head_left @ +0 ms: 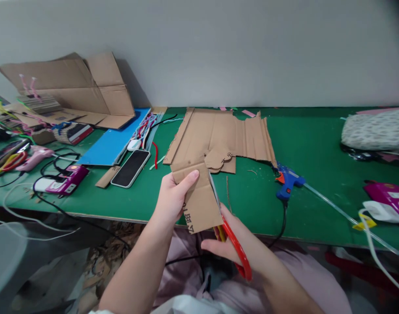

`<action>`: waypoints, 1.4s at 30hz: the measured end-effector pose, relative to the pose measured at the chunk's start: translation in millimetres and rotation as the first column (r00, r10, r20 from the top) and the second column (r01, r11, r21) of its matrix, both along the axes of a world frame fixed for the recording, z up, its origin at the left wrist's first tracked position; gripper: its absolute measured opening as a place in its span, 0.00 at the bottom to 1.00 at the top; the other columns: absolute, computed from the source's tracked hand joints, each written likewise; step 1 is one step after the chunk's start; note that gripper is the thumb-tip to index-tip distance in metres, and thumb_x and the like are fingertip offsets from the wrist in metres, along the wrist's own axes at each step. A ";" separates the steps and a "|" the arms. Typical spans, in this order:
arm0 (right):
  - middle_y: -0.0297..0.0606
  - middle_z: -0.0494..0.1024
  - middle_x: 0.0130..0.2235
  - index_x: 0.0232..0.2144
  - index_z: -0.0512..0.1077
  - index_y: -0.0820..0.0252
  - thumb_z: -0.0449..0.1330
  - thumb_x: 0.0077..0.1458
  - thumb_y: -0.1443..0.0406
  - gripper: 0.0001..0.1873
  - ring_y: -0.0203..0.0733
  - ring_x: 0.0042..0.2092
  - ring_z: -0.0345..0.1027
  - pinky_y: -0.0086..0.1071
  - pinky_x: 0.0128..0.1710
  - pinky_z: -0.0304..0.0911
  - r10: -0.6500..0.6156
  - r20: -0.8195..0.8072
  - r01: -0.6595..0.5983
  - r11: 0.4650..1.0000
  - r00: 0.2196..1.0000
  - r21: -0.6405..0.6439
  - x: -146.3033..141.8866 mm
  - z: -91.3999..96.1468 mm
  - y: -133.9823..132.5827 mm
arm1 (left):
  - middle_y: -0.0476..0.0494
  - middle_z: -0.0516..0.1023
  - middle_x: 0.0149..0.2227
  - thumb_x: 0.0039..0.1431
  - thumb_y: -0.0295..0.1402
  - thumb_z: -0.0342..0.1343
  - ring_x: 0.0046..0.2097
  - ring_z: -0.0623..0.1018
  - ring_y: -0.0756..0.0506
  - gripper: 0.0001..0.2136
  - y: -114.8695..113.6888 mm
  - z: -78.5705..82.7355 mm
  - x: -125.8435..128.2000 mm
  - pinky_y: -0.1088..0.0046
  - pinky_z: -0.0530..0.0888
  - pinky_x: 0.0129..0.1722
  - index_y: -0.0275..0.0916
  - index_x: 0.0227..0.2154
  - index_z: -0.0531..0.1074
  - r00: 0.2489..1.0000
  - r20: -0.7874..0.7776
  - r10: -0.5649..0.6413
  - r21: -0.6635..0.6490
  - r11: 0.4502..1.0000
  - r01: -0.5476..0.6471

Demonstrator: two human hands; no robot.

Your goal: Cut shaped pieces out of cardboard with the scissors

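My left hand (172, 199) grips a small piece of brown cardboard (199, 198) by its left edge, thumb on top, just in front of the green table's edge. My right hand (234, 244) is closed on red-handled scissors (234, 240). Their blades run up along the cardboard's right edge and into it. Both hands hover above my lap, in front of the table.
A large flat cardboard sheet (219, 135) lies on the green table (317, 144). A blue glue gun (287, 181) sits to its right, a phone (130, 168) and blue sheet (114, 139) to its left. More glue guns, cables and cardboard crowd both ends.
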State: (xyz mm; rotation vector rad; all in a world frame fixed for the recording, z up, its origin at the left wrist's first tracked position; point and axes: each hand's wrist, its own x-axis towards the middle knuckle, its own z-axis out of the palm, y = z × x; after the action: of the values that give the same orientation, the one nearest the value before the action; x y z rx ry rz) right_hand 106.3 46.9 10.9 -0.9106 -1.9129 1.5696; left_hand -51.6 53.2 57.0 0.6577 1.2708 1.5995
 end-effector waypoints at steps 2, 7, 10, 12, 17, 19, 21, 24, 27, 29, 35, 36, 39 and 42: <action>0.36 0.77 0.39 0.51 0.64 0.54 0.64 0.43 0.69 0.31 0.44 0.46 0.71 0.37 0.50 0.64 -0.010 0.009 0.011 0.996 1.000 -0.088 -1.8 1.7 -2.3 | 0.44 0.82 0.29 0.46 0.35 0.65 0.28 0.80 0.46 0.12 -0.5 -0.6 -0.6 0.75 0.76 0.26 0.34 0.33 0.77 1.000 0.021 0.001 0.002 1.000 -0.001; 0.33 0.76 0.29 0.44 0.67 0.56 0.57 0.43 0.72 0.22 0.42 0.33 0.72 0.36 0.41 0.67 -0.078 0.032 0.084 0.969 0.996 -0.231 -9.3 1.0 -8.0 | 0.43 0.81 0.28 0.46 0.35 0.65 0.26 0.80 0.46 0.12 -0.1 -0.3 -1.5 0.77 0.74 0.22 0.34 0.34 0.77 0.997 0.079 -0.021 -0.021 1.000 0.023; 0.33 0.76 0.31 0.43 0.67 0.56 0.56 0.44 0.72 0.20 0.40 0.31 0.71 0.33 0.38 0.67 -0.053 -0.003 0.051 0.970 0.999 -0.240 -7.1 5.3 -7.1 | 0.44 0.81 0.28 0.45 0.34 0.65 0.25 0.79 0.47 0.12 -0.3 0.9 -0.8 0.77 0.74 0.22 0.34 0.34 0.77 0.996 0.089 -0.002 -0.023 1.000 0.004; 0.31 0.74 0.29 0.41 0.67 0.56 0.56 0.44 0.72 0.18 0.39 0.31 0.69 0.32 0.37 0.66 -0.018 -0.011 0.015 0.969 1.000 -0.247 -3.0 9.9 -4.8 | 0.45 0.81 0.27 0.45 0.34 0.65 0.24 0.78 0.48 0.12 -0.7 1.6 -0.7 0.77 0.74 0.22 0.35 0.33 0.77 0.995 0.096 0.002 -0.027 1.000 0.001; 0.31 0.74 0.31 0.40 0.68 0.54 0.55 0.46 0.73 0.17 0.39 0.32 0.69 0.30 0.33 0.66 0.054 -0.082 -0.075 0.958 0.995 -0.276 5.2 20.0 -1.3 | 0.48 0.79 0.24 0.46 0.33 0.65 0.21 0.76 0.50 0.10 -1.4 1.8 -2.3 0.79 0.73 0.20 0.35 0.32 0.77 0.989 0.145 -0.013 -0.052 0.998 0.020; 0.32 0.76 0.34 0.43 0.68 0.52 0.56 0.47 0.73 0.19 0.40 0.36 0.71 0.31 0.38 0.67 0.056 -0.103 -0.080 0.966 0.993 -0.247 4.7 19.8 -1.8 | 0.47 0.80 0.25 0.46 0.33 0.65 0.22 0.77 0.50 0.10 -1.7 1.8 -2.2 0.78 0.73 0.21 0.35 0.33 0.77 0.993 0.121 -0.004 -0.040 0.999 0.009; 0.33 0.77 0.39 0.47 0.67 0.50 0.56 0.49 0.72 0.22 0.41 0.40 0.72 0.33 0.43 0.67 0.031 -0.108 -0.055 0.973 0.994 -0.224 2.5 18.0 -2.7 | 0.45 0.81 0.28 0.46 0.34 0.65 0.25 0.78 0.48 0.11 -2.1 1.9 -1.2 0.76 0.75 0.24 0.35 0.33 0.77 0.997 0.070 0.014 -0.009 1.000 -0.014; 0.33 0.78 0.42 0.49 0.67 0.49 0.56 0.51 0.70 0.22 0.42 0.43 0.73 0.34 0.46 0.66 -0.023 -0.108 0.001 0.979 0.994 -0.201 -0.6 17.3 -2.8 | 0.43 0.82 0.31 0.46 0.34 0.66 0.29 0.80 0.45 0.11 -3.1 2.5 1.7 0.72 0.77 0.30 0.35 0.33 0.77 0.999 0.012 0.038 0.012 0.999 -0.038; 0.36 0.79 0.41 0.50 0.68 0.53 0.57 0.51 0.69 0.21 0.45 0.44 0.73 0.35 0.46 0.67 -0.035 -0.077 0.019 0.980 0.996 -0.197 -0.3 20.0 -1.3 | 0.42 0.82 0.32 0.46 0.34 0.66 0.31 0.81 0.44 0.11 -4.4 3.3 4.7 0.69 0.78 0.35 0.35 0.33 0.78 0.999 0.009 0.035 0.008 0.999 -0.035; 0.37 0.79 0.42 0.49 0.68 0.55 0.57 0.52 0.69 0.21 0.46 0.45 0.73 0.35 0.46 0.66 -0.031 -0.062 0.019 0.983 0.998 -0.185 1.1 20.3 -0.6 | 0.42 0.82 0.33 0.47 0.34 0.65 0.33 0.81 0.44 0.11 -5.3 3.6 5.9 0.69 0.78 0.36 0.35 0.34 0.78 1.000 0.007 0.029 0.014 0.999 -0.029; 0.37 0.78 0.44 0.48 0.67 0.56 0.56 0.54 0.68 0.17 0.43 0.46 0.73 0.32 0.46 0.67 -0.066 -0.074 0.059 0.994 0.995 -0.092 1.4 13.6 -4.1 | 0.43 0.82 0.35 0.49 0.34 0.64 0.36 0.81 0.43 0.09 -7.0 2.3 7.8 0.69 0.78 0.36 0.37 0.34 0.78 0.999 -0.031 0.027 0.032 0.999 -0.026; 0.38 0.79 0.44 0.47 0.68 0.57 0.55 0.54 0.67 0.16 0.43 0.45 0.73 0.32 0.45 0.67 -0.064 -0.070 0.058 0.994 0.995 -0.088 1.1 14.0 -4.6 | 0.43 0.82 0.35 0.49 0.34 0.64 0.36 0.81 0.43 0.09 -7.0 2.0 8.4 0.69 0.78 0.36 0.37 0.33 0.78 0.999 -0.032 0.027 0.036 0.999 -0.026; 0.40 0.79 0.41 0.43 0.68 0.59 0.55 0.54 0.66 0.12 0.43 0.41 0.74 0.32 0.43 0.68 -0.072 -0.027 0.070 0.995 0.997 -0.064 0.0 16.7 -4.1 | 0.44 0.82 0.34 0.50 0.33 0.63 0.35 0.81 0.44 0.07 -7.0 1.1 10.1 0.68 0.78 0.39 0.37 0.32 0.78 0.999 -0.028 0.035 0.055 0.998 -0.034; 0.39 0.80 0.38 0.40 0.68 0.58 0.54 0.53 0.66 0.11 0.42 0.37 0.75 0.31 0.41 0.69 -0.091 -0.002 0.091 0.996 0.996 -0.024 -0.9 17.7 -2.4 | 0.45 0.82 0.35 0.50 0.33 0.63 0.35 0.81 0.45 0.06 -6.8 0.5 9.7 0.68 0.77 0.40 0.37 0.31 0.78 0.999 -0.035 0.031 0.062 0.998 -0.028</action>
State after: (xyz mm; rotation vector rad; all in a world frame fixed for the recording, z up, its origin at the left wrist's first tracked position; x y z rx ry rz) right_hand 105.4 44.6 28.6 -0.9908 -1.8273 1.5430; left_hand -41.9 46.4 57.6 0.7123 1.2670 1.6632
